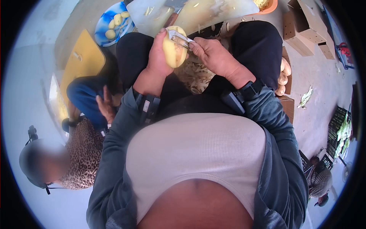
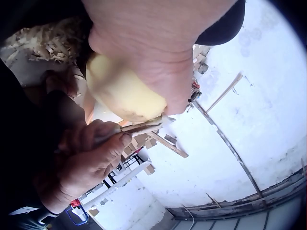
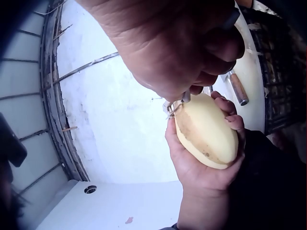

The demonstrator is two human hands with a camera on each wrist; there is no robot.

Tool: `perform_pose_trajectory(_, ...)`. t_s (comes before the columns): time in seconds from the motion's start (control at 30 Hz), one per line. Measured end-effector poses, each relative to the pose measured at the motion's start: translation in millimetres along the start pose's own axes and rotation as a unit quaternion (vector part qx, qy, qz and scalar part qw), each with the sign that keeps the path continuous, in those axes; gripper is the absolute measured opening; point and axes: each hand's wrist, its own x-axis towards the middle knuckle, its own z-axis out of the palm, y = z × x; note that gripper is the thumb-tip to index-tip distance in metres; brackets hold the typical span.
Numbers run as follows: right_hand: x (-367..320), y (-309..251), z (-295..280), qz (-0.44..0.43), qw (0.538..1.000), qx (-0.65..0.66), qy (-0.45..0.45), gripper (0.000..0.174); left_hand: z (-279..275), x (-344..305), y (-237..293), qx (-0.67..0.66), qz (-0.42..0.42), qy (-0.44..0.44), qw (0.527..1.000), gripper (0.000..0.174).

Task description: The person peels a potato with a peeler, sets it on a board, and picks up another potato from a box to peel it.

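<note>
The left hand is curling its grip round a mostly peeled potato, which is lying just left of the right hand, long axis running fore and aft. The right grip is pinching a peeler across the far end. A blue-and-white basin is holding peeled potatoes, an orange bowl yellow shreds, a cardboard box unpeeled potatoes.
</note>
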Motion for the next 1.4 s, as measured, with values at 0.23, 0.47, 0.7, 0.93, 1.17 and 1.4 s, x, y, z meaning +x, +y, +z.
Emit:
perform_pose_trajectory(0.23, -1.1, -2.2, 3.9, -0.003, 0.999, -0.041, -0.021, 0.033, -11.0, 9.7, -5.7, -0.087, -0.047, -0.001, 0.995, 0.049)
perform_pose_trajectory(0.47, 0.1, 2.3, 9.1, -0.08, 0.995, 0.0, -0.053, 0.03, -14.8, 11.1, 0.2, -0.134, -0.053, -0.007, 0.99, 0.053)
perform_pose_trajectory(0.7, 8.7, 9.6, -1.4, -0.008, 0.996, 0.03, 0.082, 0.031, -8.7, 7.7, 1.5, -0.106, -0.049, -0.045, 0.992, 0.055)
perform_pose_trajectory(0.93, 12.1, 15.6, -2.0, -0.013, 0.987, 0.016, 0.162, 0.025, 3.6, -2.3, 4.3, -0.064, -0.083, -0.034, 0.994, 0.053)
perform_pose_trajectory(1.17, 8.4, 9.8, -13.5, -0.069, 0.954, -0.157, 0.245, 0.019, -0.8, -1.3, 6.0, -0.064, -0.057, -0.043, 0.995, 0.053)
perform_pose_trajectory(1.4, 11.4, 21.7, -10.0, -0.042, 0.969, -0.158, 0.183, 0.018, -3.8, 0.3, 4.1, -0.051, -0.045, -0.027, 0.997, 0.053)
